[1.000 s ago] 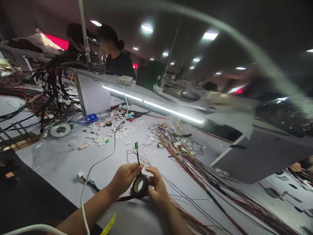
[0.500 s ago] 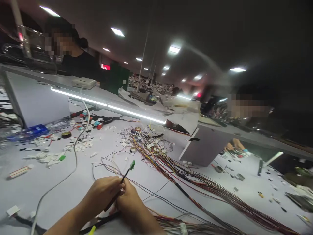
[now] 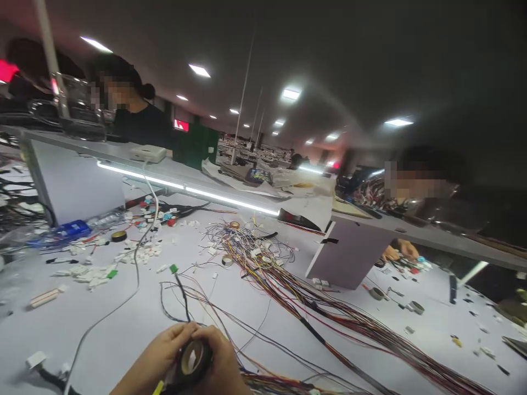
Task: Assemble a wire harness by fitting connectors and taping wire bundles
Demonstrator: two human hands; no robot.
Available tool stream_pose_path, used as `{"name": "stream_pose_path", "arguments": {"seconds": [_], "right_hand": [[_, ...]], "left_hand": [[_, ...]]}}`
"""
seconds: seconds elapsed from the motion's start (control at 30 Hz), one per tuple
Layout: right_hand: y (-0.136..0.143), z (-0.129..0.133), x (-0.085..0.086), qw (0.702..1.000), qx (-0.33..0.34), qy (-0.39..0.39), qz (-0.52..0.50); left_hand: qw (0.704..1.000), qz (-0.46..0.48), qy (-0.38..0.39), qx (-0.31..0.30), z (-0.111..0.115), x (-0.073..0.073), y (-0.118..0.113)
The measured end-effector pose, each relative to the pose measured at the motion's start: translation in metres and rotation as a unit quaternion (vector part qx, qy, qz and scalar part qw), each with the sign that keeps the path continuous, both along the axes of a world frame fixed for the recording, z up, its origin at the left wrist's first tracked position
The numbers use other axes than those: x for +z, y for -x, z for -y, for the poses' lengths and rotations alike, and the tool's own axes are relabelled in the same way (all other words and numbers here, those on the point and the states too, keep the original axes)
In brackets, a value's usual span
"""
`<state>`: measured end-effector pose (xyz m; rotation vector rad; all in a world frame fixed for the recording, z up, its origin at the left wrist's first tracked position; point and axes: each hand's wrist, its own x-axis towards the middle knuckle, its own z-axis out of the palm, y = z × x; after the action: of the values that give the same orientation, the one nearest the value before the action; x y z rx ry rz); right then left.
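Note:
Low in the head view, my two hands meet around a black cable and a roll of black tape. My left hand is closed, its thumb and fingertips pinching the wrapped black cable. A green connector tips that cable, pointing away from me. The tape roll stands on edge between my palms, with my right hand curled around its right side. Right fingertips touch the left ones at the cable. The tape's free end is hidden.
A long bundle of coloured wires crosses the table to the lower right. White connectors lie loose at left, beside a white cord. A divider panel stands at right, with a co-worker's hands beyond it.
Both hands have come lower and turned, bringing the tape roll into view. The cable's green end now leans left instead of right. The camera view has tilted slightly up.

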<state>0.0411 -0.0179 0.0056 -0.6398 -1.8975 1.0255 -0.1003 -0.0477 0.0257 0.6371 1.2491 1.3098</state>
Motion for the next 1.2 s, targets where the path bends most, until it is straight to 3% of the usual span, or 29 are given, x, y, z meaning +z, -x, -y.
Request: {"name": "stream_pose_path", "arguments": {"seconds": [0.07,0.13,0.23,0.3,0.37,0.43,0.53,0.6,0.67,0.8,0.9,0.97,1.03,1.13,1.2], "right_hand": [[-0.006,0.002,0.004,0.997,0.017,0.079,-0.009],[-0.015,0.001,0.009,0.982,0.049,0.182,-0.022],[-0.025,-0.007,0.017,0.916,0.098,0.386,-0.036],[-0.024,-0.014,0.022,0.871,0.110,0.478,-0.030],[-0.017,-0.020,0.026,0.864,0.112,0.490,-0.011],[-0.007,-0.024,0.028,0.883,0.128,0.451,0.029],[0.001,-0.026,0.027,0.901,0.128,0.405,0.082],[0.001,-0.025,0.023,0.912,0.097,0.390,0.084],[-0.005,-0.025,0.018,0.922,0.061,0.376,0.071],[-0.019,-0.016,0.019,0.945,0.042,0.318,0.058],[-0.028,-0.003,0.025,0.985,0.055,0.144,0.071],[-0.033,0.002,0.026,0.995,0.024,0.062,0.080],[-0.039,0.003,0.023,0.993,-0.008,0.081,0.084],[-0.044,-0.007,0.018,0.971,0.014,0.225,0.078],[-0.042,-0.017,0.018,0.947,0.034,0.310,0.078]], "left_hand": [[0.998,0.061,-0.008,-0.019,0.012,-0.001,-0.003],[0.997,0.069,-0.017,0.006,0.022,0.005,-0.005],[0.998,-0.004,-0.035,0.042,0.031,0.019,-0.006],[0.993,-0.101,-0.066,0.017,0.030,0.029,-0.005],[0.964,-0.225,-0.124,-0.070,0.024,0.039,-0.005],[0.904,-0.343,-0.203,-0.156,0.015,0.047,-0.005],[0.819,-0.478,-0.248,-0.198,0.001,0.053,-0.007],[0.793,-0.523,-0.244,-0.194,-0.006,0.050,-0.007],[0.800,-0.527,-0.224,-0.181,-0.009,0.042,-0.006],[0.871,-0.459,-0.132,-0.115,-0.013,0.022,-0.001],[0.931,-0.358,-0.056,-0.041,-0.008,0.017,-0.002],[0.958,-0.286,-0.028,-0.008,-0.001,0.018,-0.006],[0.970,-0.240,-0.023,0.022,0.008,0.022,-0.010],[0.965,-0.250,-0.051,0.053,0.020,0.032,-0.015],[0.951,-0.285,-0.116,0.023,0.021,0.040,-0.017]]}}
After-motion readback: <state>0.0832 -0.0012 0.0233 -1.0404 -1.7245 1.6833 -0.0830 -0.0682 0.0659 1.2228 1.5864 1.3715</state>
